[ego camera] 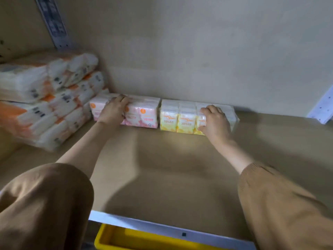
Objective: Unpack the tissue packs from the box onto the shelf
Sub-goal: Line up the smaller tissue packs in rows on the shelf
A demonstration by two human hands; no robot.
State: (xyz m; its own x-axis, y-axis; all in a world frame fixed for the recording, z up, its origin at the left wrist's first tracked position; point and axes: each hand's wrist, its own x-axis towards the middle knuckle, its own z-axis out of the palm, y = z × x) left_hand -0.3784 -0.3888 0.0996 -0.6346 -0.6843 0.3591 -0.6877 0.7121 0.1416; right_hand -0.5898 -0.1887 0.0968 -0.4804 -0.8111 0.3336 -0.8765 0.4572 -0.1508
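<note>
A pink tissue pack (142,112) and a yellow tissue pack (177,116) stand side by side at the back of the shelf (171,168), against the rear wall. My left hand (113,110) grips the pink pack, fingers curled over its top. My right hand (214,121) grips the right end of the yellow pack, with its fingers over the top and its thumb on the front. Both arms reach in from the front in tan sleeves. The box is out of view, apart from a yellow rim (115,237) below the shelf edge.
A stack of larger orange-and-white tissue bundles (46,98) fills the shelf's left side, touching the pink pack. Metal shelf brackets stand at the upper left (54,24) and the far right (322,109). The white front edge (162,226) bounds the shelf.
</note>
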